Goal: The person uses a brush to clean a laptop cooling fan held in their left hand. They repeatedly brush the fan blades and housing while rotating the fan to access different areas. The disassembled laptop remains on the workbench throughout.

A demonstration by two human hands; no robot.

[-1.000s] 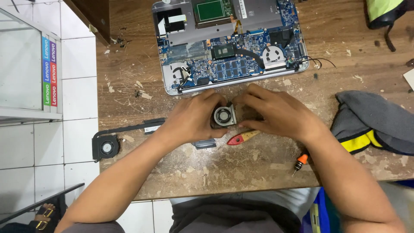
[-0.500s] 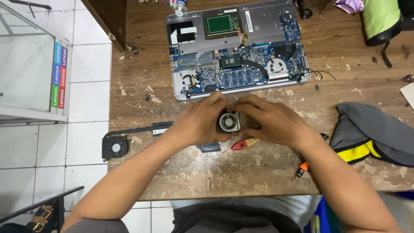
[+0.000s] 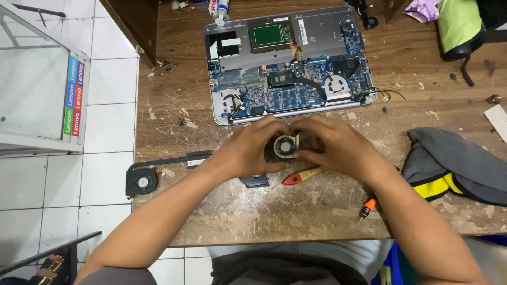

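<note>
Head view of a repair bench, ordered from near to far. At the near edge, the person's two forearms reach forward over a worn wooden tabletop (image 3: pixel 237 221). An orange-handled screwdriver (image 3: pixel 366 208) lies near the right forearm, and a red-handled tool (image 3: pixel 299 176) lies just under the hands, beside a small dark part (image 3: pixel 255 181) on the tabletop. The left hand (image 3: pixel 248 150) and the right hand (image 3: pixel 338 148) meet at mid-table around a small round cooling fan (image 3: pixel 285 145); the left-hand fingers (image 3: pixel 274 128) curl closed over its left and far side, and the right-hand fingers (image 3: pixel 306 129) close over its right side, so that the fan is gripped between both hands just above the tabletop, with its hub and blades facing the camera. At the left edge of the tabletop lies a second fan with heat pipe (image 3: pixel 153 174), well apart from the hands. To the right rests a grey and yellow cloth (image 3: pixel 454 169). Beyond the hands lies an opened laptop (image 3: pixel 288 63), its base cover off and its circuit board exposed. At far right stands a green and black bag (image 3: pixel 459 26). White floor tiles (image 3: pixel 105 105) show to the left.
</note>
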